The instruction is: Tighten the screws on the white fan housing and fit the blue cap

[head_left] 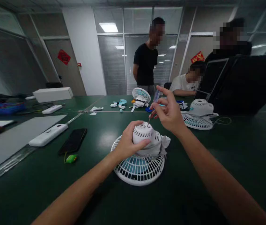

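Nearest: our two forearms (81,184), in from the bottom edge over the dark green surface (88,175). Between them, mid-surface, our white fan (139,178) lies grille-down, motor housing up, light-blue blades visible through the slots. Our left grip (130,139) is half-curled round the housing, fingers along its far side, thumb across the near side. Our right grip (169,112) is closed in a pinch on a screwdriver (156,96), index on the butt end of the clear handle; shaft slants down, tip at the housing's top. Can't tell if it's seated in a screw.

Text check: red sign on the left door (64,57) has a dark character, too dim for us to read. Red-and-gold sign (197,57) at right, same problem. White oblong device (48,135) at left has a dark mark we can't make out. No brand legible to us on fan or screwdriver.

Also on the surface: black phone (73,141) with a green charm (71,158), long white box (52,94), second fan (141,97) beyond ours, third fan (198,120) grille-down at right.
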Available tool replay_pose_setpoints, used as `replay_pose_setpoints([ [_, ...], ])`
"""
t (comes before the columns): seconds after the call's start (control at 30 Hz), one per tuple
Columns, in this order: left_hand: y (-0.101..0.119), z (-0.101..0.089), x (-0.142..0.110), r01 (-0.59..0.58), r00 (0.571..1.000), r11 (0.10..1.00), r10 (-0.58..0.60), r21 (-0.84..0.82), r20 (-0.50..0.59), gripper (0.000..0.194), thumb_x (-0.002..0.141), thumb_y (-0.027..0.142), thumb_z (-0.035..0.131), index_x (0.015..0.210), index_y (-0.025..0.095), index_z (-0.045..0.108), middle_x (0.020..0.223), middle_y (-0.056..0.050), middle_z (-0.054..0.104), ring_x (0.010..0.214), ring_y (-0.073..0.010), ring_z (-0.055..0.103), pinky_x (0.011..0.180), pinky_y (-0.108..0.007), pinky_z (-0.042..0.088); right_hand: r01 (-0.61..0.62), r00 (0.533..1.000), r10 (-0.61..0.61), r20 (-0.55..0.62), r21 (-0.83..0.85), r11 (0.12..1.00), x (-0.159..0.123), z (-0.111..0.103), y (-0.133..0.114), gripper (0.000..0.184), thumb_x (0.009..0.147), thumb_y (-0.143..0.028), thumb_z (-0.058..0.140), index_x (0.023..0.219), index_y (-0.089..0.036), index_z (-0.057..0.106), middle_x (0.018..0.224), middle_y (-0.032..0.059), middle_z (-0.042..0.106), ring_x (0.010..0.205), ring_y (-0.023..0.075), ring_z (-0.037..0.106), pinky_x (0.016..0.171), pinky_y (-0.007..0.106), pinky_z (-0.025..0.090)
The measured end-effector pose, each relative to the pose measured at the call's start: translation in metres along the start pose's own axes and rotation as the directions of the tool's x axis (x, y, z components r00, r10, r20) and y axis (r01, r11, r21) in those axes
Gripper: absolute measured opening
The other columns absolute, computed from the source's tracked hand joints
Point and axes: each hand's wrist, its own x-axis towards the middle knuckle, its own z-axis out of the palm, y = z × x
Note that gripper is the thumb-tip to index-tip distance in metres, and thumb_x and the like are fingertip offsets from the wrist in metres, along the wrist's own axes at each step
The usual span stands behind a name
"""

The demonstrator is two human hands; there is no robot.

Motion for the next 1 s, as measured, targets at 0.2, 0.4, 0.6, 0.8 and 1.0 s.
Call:
replay_pose_setpoints([
  [0.2,0.0019,0.0001,-0.0003,-0.001,1.0,1.0,0.001,-0.005,-0.003,0.054,0.078,0.038,0.074,0.123,0.021,0.049,0.125,-0.011,0.059,0.114,-0.0295,0.057,0.102,-0.048,0.042,0.018,1.0,-0.019,-0.016,-0.072,0.997,-0.0004,-0.0016,-0.0078,0.051,0.092,-0.027,0.054,0.14,-0.027,0.037,0.081,-0.0019,0.062,0.056,0.014,0.067,0.048,0.024,0.054],
  [0.4,0.0028,0.0007,-0.0004,-0.007,1.0,1.0,0.007,0.005,-0.003,0.054,0.078,0.038,0.074,0.123,0.02,0.049,0.123,-0.011,0.059,0.112,-0.0292,0.058,0.1,-0.047,0.043,-0.012,1.0,0.014,0.014,-0.116,0.993,-0.0011,-0.0032,-0.0068,0.052,0.092,-0.029,0.053,0.141,-0.026,0.036,0.084,-0.0003,0.064,0.057,0.0153,0.068,0.048,0.025,0.054],
  [0.6,0.0017,0.0011,-0.0001,-0.004,1.0,1.0,0.004,0.014,-0.003,0.054,0.078,0.038,0.073,0.124,0.021,0.049,0.123,-0.011,0.059,0.112,-0.0293,0.058,0.1,-0.048,0.043,-0.008,1.0,0.011,0.012,-0.176,0.984,-0.0033,-0.003,-0.0083,0.051,0.093,-0.031,0.051,0.142,-0.025,0.036,0.086,0.001,0.065,0.057,0.0145,0.067,0.046,0.024,0.052],
  [0.8,0.0015,0.0012,-0.0006,0.0,1.0,1.0,0.0,0.006,-0.005,0.054,0.078,0.037,0.074,0.123,0.02,0.049,0.123,-0.011,0.059,0.112,-0.029,0.058,0.101,-0.047,0.043,-0.038,0.999,0.041,0.012,-0.167,0.985,-0.0029,-0.0036,-0.0059,0.053,0.093,-0.032,0.052,0.143,-0.026,0.035,0.087,0.0009,0.065,0.056,0.0139,0.066,0.047,0.024,0.052],
  [1.0,0.0022,0.0004,-0.0004,0.006,1.0,1.0,-0.006,0.014,-0.002,0.054,0.078,0.037,0.074,0.123,0.021,0.049,0.123,-0.011,0.059,0.112,-0.0294,0.058,0.101,-0.046,0.044,-0.072,0.997,0.07,-0.019,-0.168,0.983,-0.002,-0.0035,-0.003,0.052,0.091,-0.03,0.052,0.14,-0.024,0.038,0.084,0.0003,0.063,0.053,0.0136,0.065,0.045,0.024,0.052],
])
